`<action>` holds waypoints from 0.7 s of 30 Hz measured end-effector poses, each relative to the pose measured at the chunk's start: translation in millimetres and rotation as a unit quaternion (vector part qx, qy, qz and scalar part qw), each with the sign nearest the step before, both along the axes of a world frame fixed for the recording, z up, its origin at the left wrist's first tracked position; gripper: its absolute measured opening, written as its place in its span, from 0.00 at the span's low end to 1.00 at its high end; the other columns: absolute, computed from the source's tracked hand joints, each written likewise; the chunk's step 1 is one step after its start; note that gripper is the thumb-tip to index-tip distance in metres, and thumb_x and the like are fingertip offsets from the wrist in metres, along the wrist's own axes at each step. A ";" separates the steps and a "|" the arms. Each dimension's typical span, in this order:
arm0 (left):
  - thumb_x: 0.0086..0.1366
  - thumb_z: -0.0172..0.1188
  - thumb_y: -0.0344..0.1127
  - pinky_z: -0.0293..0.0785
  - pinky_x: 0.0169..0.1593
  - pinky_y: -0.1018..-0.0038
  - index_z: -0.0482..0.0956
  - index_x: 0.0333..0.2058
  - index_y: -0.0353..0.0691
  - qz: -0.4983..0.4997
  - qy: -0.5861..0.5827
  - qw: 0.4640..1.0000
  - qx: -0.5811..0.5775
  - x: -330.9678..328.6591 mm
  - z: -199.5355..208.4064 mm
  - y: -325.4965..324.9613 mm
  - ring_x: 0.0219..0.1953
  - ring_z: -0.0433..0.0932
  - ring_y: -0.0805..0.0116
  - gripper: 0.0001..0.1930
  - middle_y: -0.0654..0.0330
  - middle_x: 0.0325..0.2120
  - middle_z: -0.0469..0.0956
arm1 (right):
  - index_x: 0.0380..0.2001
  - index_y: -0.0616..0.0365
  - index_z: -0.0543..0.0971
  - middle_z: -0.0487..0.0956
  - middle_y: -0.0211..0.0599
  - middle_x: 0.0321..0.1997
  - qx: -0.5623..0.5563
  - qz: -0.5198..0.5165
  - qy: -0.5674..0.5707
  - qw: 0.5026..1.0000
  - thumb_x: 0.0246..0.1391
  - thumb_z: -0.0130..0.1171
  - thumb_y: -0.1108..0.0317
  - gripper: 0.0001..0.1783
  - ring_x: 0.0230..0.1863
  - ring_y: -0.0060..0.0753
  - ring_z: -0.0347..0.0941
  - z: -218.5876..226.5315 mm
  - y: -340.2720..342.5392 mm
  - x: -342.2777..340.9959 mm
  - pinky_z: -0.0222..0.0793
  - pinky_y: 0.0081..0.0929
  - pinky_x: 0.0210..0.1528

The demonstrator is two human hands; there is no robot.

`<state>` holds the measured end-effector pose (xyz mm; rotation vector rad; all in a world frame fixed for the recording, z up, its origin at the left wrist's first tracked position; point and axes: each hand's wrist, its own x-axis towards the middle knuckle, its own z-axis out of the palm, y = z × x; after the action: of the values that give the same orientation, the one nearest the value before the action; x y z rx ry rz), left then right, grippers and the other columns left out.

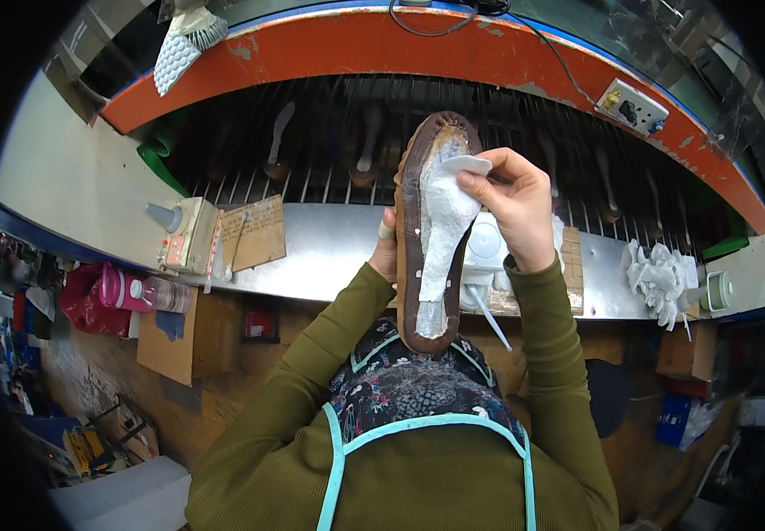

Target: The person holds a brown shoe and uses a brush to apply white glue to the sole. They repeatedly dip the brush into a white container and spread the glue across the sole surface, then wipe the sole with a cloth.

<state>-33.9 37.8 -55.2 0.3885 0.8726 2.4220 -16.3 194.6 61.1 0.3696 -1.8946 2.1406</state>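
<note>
A brown shoe upper [410, 257], bottom side facing me, stands lengthwise in front of my chest, toe end away from me. My left hand [386, 250] grips it from the left side; its fingers are mostly hidden behind the shoe. Along the middle of the bottom lies a long white filler sheet [438, 239], narrow toward the heel and wider toward the toe. My right hand [517, 199] pinches the sheet's toe end between thumb and fingers, and that end is folded up off the shoe. Whitish, glue-like patches show on the bare bottom at toe and heel.
Behind the shoe runs a rack of metal bars [311, 133] with several shoes, under an orange frame [311, 44]. On the metal ledge [329, 239] are cardboard, a white container [486, 243] and crumpled white gloves [657, 274]. A brush [183, 53] hangs at upper left.
</note>
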 end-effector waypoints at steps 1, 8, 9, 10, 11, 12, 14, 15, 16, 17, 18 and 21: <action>0.47 0.51 0.80 0.74 0.56 0.68 0.59 0.62 0.39 -0.004 0.001 1.000 -0.003 -2.0 -1.8 -3.3 0.54 0.73 0.63 0.55 0.53 0.54 0.70 | 0.33 0.66 0.78 0.79 0.30 0.32 -0.002 0.002 0.000 1.000 0.52 0.64 0.76 0.07 0.33 0.15 0.75 -0.3 -1.0 -1.8 0.72 0.12 0.36; 0.49 0.47 0.81 0.67 0.61 0.67 0.55 0.64 0.40 -0.001 0.011 0.999 -0.041 -7.1 4.6 -12.6 0.59 0.67 0.64 0.56 0.55 0.58 0.65 | 0.34 0.65 0.78 0.80 0.32 0.33 0.020 0.042 0.086 0.995 0.50 0.65 0.77 0.07 0.35 0.17 0.77 -6.7 -3.4 -14.0 0.73 0.17 0.42; 0.49 0.47 0.81 0.67 0.61 0.67 0.55 0.64 0.40 -0.005 0.012 0.999 -0.038 -7.6 5.1 -12.6 0.59 0.67 0.63 0.56 0.55 0.58 0.65 | 0.33 0.64 0.78 0.80 0.30 0.34 0.042 0.046 0.140 0.988 0.50 0.65 0.78 0.06 0.34 0.17 0.77 -10.3 -1.8 -18.9 0.70 0.24 0.53; 0.49 0.47 0.81 0.67 0.61 0.67 0.55 0.64 0.40 -0.008 0.013 0.999 -0.036 -8.0 6.0 -12.6 0.59 0.67 0.63 0.56 0.55 0.58 0.65 | 0.31 0.63 0.79 0.80 0.30 0.33 0.037 0.041 0.138 0.989 0.49 0.65 0.77 0.06 0.34 0.20 0.77 -12.9 -1.7 -21.5 0.66 0.28 0.56; 0.49 0.47 0.81 0.67 0.61 0.67 0.55 0.64 0.40 -0.012 0.014 0.999 -0.033 -8.9 7.4 -12.5 0.58 0.67 0.63 0.56 0.55 0.58 0.64 | 0.30 0.61 0.79 0.80 0.29 0.32 0.031 0.035 0.137 0.990 0.48 0.66 0.76 0.05 0.33 0.23 0.78 -14.1 -2.0 -23.4 0.63 0.33 0.60; 0.50 0.46 0.81 0.67 0.61 0.67 0.54 0.64 0.40 -0.003 0.022 0.999 -0.034 -9.7 8.5 -12.3 0.58 0.67 0.63 0.56 0.54 0.58 0.64 | 0.29 0.60 0.80 0.80 0.30 0.32 0.086 -0.008 0.158 0.984 0.47 0.67 0.75 0.05 0.35 0.26 0.78 -14.2 -2.5 -26.0 0.62 0.35 0.60; 0.49 0.47 0.81 0.68 0.60 0.67 0.54 0.64 0.40 0.007 0.025 0.999 -0.030 -11.4 9.9 -11.6 0.58 0.67 0.63 0.56 0.54 0.58 0.64 | 0.27 0.58 0.80 0.80 0.30 0.32 0.195 -0.094 0.200 0.956 0.44 0.68 0.73 0.06 0.40 0.32 0.77 -13.3 -3.6 -31.5 0.60 0.39 0.60; 0.49 0.47 0.81 0.68 0.60 0.66 0.54 0.64 0.40 0.013 0.026 0.999 -0.028 -11.4 9.8 -11.5 0.58 0.67 0.63 0.56 0.54 0.58 0.64 | 0.26 0.57 0.81 0.80 0.31 0.33 0.207 -0.110 0.207 0.950 0.43 0.69 0.72 0.06 0.43 0.35 0.75 -13.4 -5.0 -33.9 0.59 0.40 0.60; 0.49 0.48 0.81 0.68 0.60 0.66 0.54 0.64 0.40 0.015 0.026 0.999 -0.022 -11.9 9.3 -11.5 0.58 0.67 0.63 0.56 0.54 0.58 0.64 | 0.26 0.56 0.81 0.80 0.32 0.34 0.218 -0.126 0.213 0.944 0.42 0.69 0.71 0.07 0.47 0.37 0.74 -13.4 -6.7 -36.4 0.58 0.41 0.60; 0.49 0.48 0.80 0.68 0.60 0.66 0.54 0.64 0.40 0.017 0.027 0.999 -0.017 -12.7 8.4 -11.6 0.58 0.67 0.62 0.56 0.54 0.58 0.64 | 0.25 0.56 0.81 0.80 0.32 0.35 0.230 -0.141 0.220 0.937 0.41 0.70 0.70 0.07 0.50 0.40 0.72 -13.5 -8.0 -38.7 0.57 0.42 0.60; 0.49 0.49 0.80 0.68 0.60 0.66 0.54 0.64 0.40 0.021 0.027 0.999 -0.011 -13.1 6.7 -12.2 0.58 0.67 0.62 0.56 0.54 0.58 0.64 | 0.26 0.55 0.81 0.78 0.35 0.44 0.250 -0.158 0.213 0.931 0.39 0.71 0.70 0.09 0.59 0.44 0.63 -14.8 -9.5 -37.9 0.56 0.44 0.61; 0.46 0.53 0.79 0.72 0.58 0.66 0.56 0.64 0.40 0.019 0.009 1.000 0.012 -15.6 -1.9 -14.1 0.56 0.71 0.63 0.57 0.53 0.58 0.67 | 0.25 0.54 0.81 0.74 0.38 0.52 0.282 -0.197 0.189 0.920 0.38 0.72 0.66 0.10 0.63 0.50 0.56 -15.7 -14.1 -37.5 0.52 0.47 0.63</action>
<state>-49.6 23.7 -57.1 0.4058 0.8667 2.4698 -53.8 180.5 45.3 0.4255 -2.0900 1.1500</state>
